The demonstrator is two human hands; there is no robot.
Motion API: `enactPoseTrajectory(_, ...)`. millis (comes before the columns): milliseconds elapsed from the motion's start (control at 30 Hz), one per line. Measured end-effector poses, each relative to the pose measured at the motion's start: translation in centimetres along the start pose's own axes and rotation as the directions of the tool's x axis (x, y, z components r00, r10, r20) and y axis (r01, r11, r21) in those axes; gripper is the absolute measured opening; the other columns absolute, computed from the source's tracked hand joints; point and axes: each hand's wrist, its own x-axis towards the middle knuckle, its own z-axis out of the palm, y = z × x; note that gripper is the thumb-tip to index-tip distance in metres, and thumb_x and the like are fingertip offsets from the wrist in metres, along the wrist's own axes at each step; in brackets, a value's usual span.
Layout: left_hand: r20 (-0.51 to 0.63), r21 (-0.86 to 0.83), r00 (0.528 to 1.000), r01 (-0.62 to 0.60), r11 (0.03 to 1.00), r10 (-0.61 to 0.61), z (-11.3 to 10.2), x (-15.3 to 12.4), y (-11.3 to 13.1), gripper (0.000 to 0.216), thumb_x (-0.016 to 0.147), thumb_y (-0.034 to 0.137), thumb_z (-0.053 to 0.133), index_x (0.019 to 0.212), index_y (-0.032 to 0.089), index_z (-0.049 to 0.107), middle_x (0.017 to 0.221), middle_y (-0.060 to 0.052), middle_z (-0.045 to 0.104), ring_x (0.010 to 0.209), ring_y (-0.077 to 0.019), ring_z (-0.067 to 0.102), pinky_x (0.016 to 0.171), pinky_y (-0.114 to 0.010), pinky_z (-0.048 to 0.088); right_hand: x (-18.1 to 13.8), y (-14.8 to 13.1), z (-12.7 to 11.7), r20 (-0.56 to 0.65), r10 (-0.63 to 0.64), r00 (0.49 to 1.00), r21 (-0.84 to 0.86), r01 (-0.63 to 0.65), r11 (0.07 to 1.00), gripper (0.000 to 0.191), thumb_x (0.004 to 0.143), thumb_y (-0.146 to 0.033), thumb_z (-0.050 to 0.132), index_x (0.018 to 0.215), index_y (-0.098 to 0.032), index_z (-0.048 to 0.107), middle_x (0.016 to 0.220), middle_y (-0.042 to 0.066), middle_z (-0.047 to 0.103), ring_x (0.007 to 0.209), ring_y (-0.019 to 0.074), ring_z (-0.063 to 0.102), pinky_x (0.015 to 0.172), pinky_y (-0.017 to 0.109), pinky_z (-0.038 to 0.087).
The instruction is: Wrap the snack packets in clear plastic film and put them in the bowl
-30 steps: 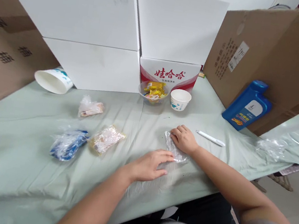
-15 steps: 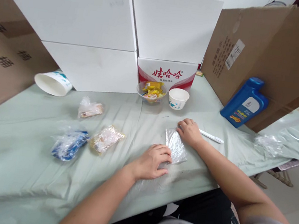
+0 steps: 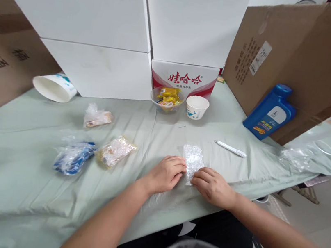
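A small clear plastic bag lies flat on the pale green tablecloth near the table's front edge. My left hand rests at its left side, fingers curled, fingertips on the bag's lower left edge. On the other side my right hand is curled too, and its fingertips pinch the bag's near end. More crumpled clear plastic lies under and in front of both hands.
To the left lie a blue bagged item, a yellowish packet and a pinkish packet. A bowl of sweets, a paper cup, a white pen, a blue bottle, a tipped cup and cardboard boxes stand behind.
My right hand has come back from the bag's far end, near the pen, to its near end. The left hand has stayed at the bag's left side.
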Motion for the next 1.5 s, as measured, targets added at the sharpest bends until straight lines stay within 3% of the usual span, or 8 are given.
enactPoseTrajectory(233, -0.011, -0.089, 0.997, 0.074, 0.993, -0.076, 0.6, -0.4, -0.4, 0.058, 0.072, -0.003, 0.041, 0.125, 0.021, 0.048, 0.112, -0.006, 0.067, 0.108, -0.0205, 0.062, 0.096, -0.042, 0.05, 2.0, 0.8, -2.2, -0.106, 0.132, 0.986, 0.094, -0.122, 0.988, 0.023, 0.098, -0.021, 0.039, 0.102, -0.018, 0.062, 0.091, 0.008, 0.068, 0.084, 0.0184, 0.062, 0.076, 0.033, 0.049)
enactPoseTrajectory(433, -0.042, -0.156, 0.994, 0.09, 0.984, -0.098, 0.8, -0.6, -1.1, 0.07, 0.079, -0.001, 0.037, 0.144, 0.02, 0.023, 0.115, -0.008, 0.064, 0.109, -0.0198, 0.06, 0.098, -0.042, 0.049, 6.2, 4.7, -1.0, -0.017, 0.356, 0.934, 0.013, -0.356, 0.935, 0.024, 0.098, -0.022, 0.039, 0.102, -0.018, 0.063, 0.094, 0.008, 0.068, 0.081, 0.0175, 0.065, 0.071, 0.028, 0.046)
enactPoseTrajectory(600, -0.025, -0.122, 0.994, 0.099, 0.988, -0.103, 0.3, -0.4, -0.8, 0.062, 0.082, 0.001, 0.038, 0.14, 0.021, 0.029, 0.121, -0.01, 0.059, 0.114, -0.0213, 0.056, 0.101, -0.044, 0.048, 8.2, 6.1, 0.9, 0.096, 0.473, 0.876, -0.209, -0.447, 0.87, 0.023, 0.098, -0.026, 0.043, 0.102, -0.017, 0.064, 0.096, 0.008, 0.067, 0.079, 0.0184, 0.064, 0.066, 0.027, 0.041)
enactPoseTrajectory(933, -0.058, 0.205, 0.998, 0.025, 0.979, -0.013, 1.5, 0.0, -0.4, 0.044, 0.084, 0.007, 0.043, 0.127, 0.016, 0.054, 0.134, -0.013, 0.054, 0.129, -0.028, 0.046, 0.105, -0.047, 0.042, 8.7, 5.7, 1.9, 0.098, 0.538, 0.837, -0.299, -0.491, 0.818, 0.028, 0.099, -0.03, 0.038, 0.104, -0.016, 0.062, 0.097, 0.01, 0.067, 0.077, 0.0191, 0.063, 0.062, 0.028, 0.035)
enactPoseTrajectory(1233, 0.042, 0.258, 0.994, 0.085, 0.962, -0.099, 1.8, 0.0, -0.7, 0.041, 0.089, 0.016, 0.046, 0.129, 0.019, 0.054, 0.138, -0.007, 0.055, 0.132, -0.0239, 0.046, 0.108, -0.044, 0.039, 7.6, 9.5, -0.6, -0.025, 0.618, 0.786, -0.331, -0.59, 0.737, 0.024, 0.095, -0.022, 0.045, 0.105, -0.012, 0.064, 0.106, 0.017, 0.063, 0.096, 0.0265, 0.06, 0.079, 0.033, 0.044)
enactPoseTrajectory(1300, 0.033, 0.264, 0.995, 0.079, 0.961, -0.091, 1.8, 0.1, -0.6, 0.041, 0.089, 0.016, 0.046, 0.129, 0.018, 0.054, 0.138, -0.008, 0.056, 0.131, -0.0249, 0.046, 0.107, -0.046, 0.04, 7.1, 9.6, -1.2, -0.062, 0.547, 0.835, -0.274, -0.542, 0.795, 0.022, 0.092, -0.02, 0.049, 0.106, -0.013, 0.065, 0.108, 0.016, 0.063, 0.103, 0.0269, 0.057, 0.088, 0.036, 0.044)
enactPoseTrajectory(1400, 0.01, 0.271, 0.998, 0.052, 0.961, -0.057, 1.8, 0.1, -0.5, 0.04, 0.088, 0.015, 0.048, 0.128, 0.018, 0.054, 0.136, -0.009, 0.057, 0.13, -0.026, 0.048, 0.105, -0.047, 0.042, 6.4, 8.0, -1.1, -0.025, 0.231, 0.973, -0.062, -0.233, 0.971, 0.02, 0.09, -0.024, 0.056, 0.106, -0.017, 0.066, 0.107, 0.012, 0.065, 0.103, 0.0244, 0.056, 0.093, 0.038, 0.046)
enactPoseTrajectory(1500, -0.086, 0.264, 0.996, 0.051, 0.963, -0.029, 1.5, 0.1, -0.3, 0.033, 0.087, 0.013, 0.049, 0.118, 0.016, 0.059, 0.126, -0.012, 0.062, 0.121, -0.026, 0.055, 0.1, -0.044, 0.047, 5.7, 6.5, -0.1, 0.033, 0.044, 0.998, 0.079, -0.046, 0.996, 0.019, 0.091, -0.022, 0.055, 0.106, -0.019, 0.067, 0.107, 0.01, 0.067, 0.101, 0.0226, 0.058, 0.09, 0.039, 0.048)
